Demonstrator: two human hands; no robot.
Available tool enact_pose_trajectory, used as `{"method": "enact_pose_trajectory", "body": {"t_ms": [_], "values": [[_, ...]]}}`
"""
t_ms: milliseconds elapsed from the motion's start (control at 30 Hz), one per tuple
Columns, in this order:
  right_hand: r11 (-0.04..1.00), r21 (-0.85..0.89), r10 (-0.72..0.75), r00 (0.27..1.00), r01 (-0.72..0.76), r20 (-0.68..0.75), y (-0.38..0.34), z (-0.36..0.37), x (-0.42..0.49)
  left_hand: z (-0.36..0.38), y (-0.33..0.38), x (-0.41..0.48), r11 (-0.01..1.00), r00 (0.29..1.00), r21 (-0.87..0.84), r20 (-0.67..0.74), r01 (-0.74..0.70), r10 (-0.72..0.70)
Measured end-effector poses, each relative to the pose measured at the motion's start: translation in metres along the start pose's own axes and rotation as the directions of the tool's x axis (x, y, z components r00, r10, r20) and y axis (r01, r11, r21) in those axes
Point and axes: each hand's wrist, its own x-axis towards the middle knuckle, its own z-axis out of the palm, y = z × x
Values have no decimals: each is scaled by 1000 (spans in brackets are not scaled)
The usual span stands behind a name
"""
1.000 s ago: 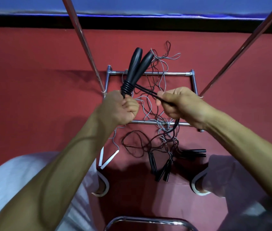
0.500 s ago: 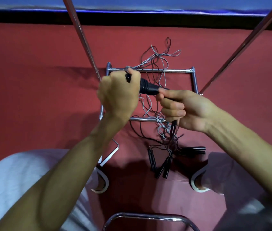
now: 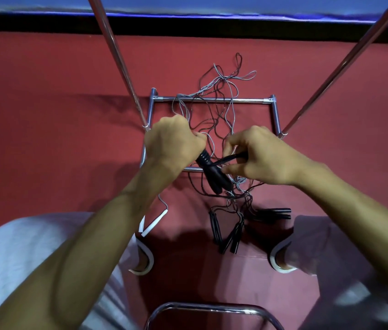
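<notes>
Head view: the left hand (image 3: 175,141) clenches round the top of two black handles (image 3: 213,177), which point down toward the person over the near bar of the frame (image 3: 212,100). The right hand (image 3: 262,156) pinches their black cord (image 3: 232,157) just beside them. Tangled ropes (image 3: 221,115) lie across the frame on the red floor (image 3: 45,139).

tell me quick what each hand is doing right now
left hand: closed, gripping the black skipping-rope handles
right hand: closed, pinching the black cord just beside those handles
</notes>
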Motion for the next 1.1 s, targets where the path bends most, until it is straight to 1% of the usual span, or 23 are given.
{"method": "enact_pose_trajectory", "body": {"t_ms": [67, 100, 167, 233, 267, 300, 367, 400, 467, 533, 600, 700, 767, 833, 900, 967, 1033, 1100], "values": [[994, -92, -71, 995, 64, -68, 1, 4, 1, -1, -1, 1, 1000, 999, 11, 45, 14, -14], [990, -98, -106, 991, 98, -79, 2, 4, 0, -1, -1, 2, 1000, 997, 17, 70, 21, -22], [987, -75, -150, 985, 144, -81, 6, 1, -2, -3, -1, 4, 999, 990, 15, 132, 43, -44], [988, -72, -138, 989, 135, -43, 7, -7, -4, -2, -3, 8, 998, 978, -15, 202, 63, -59], [994, -20, -110, 994, 110, 5, 7, -11, -5, -2, -4, 10, 997, 970, -46, 237, 64, -51], [993, 91, -76, 995, 70, 70, 8, -14, -6, -3, -4, 11, 994, 963, -89, 268, 56, -31], [939, 343, -46, 983, -18, 177, 12, -18, -8, -6, -5, 13, 981, 951, -196, 305, 1, 60], [903, 427, -44, 978, -48, 202, 14, -18, -8, -9, -6, 13, 966, 945, -252, 299, -57, 133], [851, 518, -21, 981, -85, 195, 18, -16, -6, -16, -7, 14, 913, 936, -371, 228, -171, 268], [822, 559, 3, 982, -110, 188, 19, -15, -5, -20, -9, 12, 845, 931, -476, 131, -243, 341], [796, 597, -13, 984, -98, 179, 18, -14, -3, -18, -9, 9, 794, 926, -540, 66, -280, 372], [734, 671, -11, 986, -104, 165, 13, -14, 0, -15, -10, 6, 759, 935, -592, 26, -271, 354], [662, 736, -6, 981, -142, 194, 9, -9, 1, -14, -9, 2, 745, 934, -601, -7, -288, 356], [627, 764, 22, 983, -154, 181, 8, -4, 4, -12, -5, -4, 729, 927, -605, -43, -321, 372], [628, 767, 54, 991, -131, 125, 8, 2, 6, -12, -1, -10, 706, 929, -631, -66, -321, 363], [610, 787, 58, 996, -89, 68, 4, 5, 9, -15, 2, -12, 684, 949, -676, -77, -275, 306], [613, 788, 60, 998, -52, 19, -1, 5, 11, -19, 4, -11, 695, 970, -683, -92, -224, 223], [640, 767, 65, 998, -39, -4, -4, 4, 12, -19, 4, -10, 718, 982, -672, -87, -181, 165]]}}
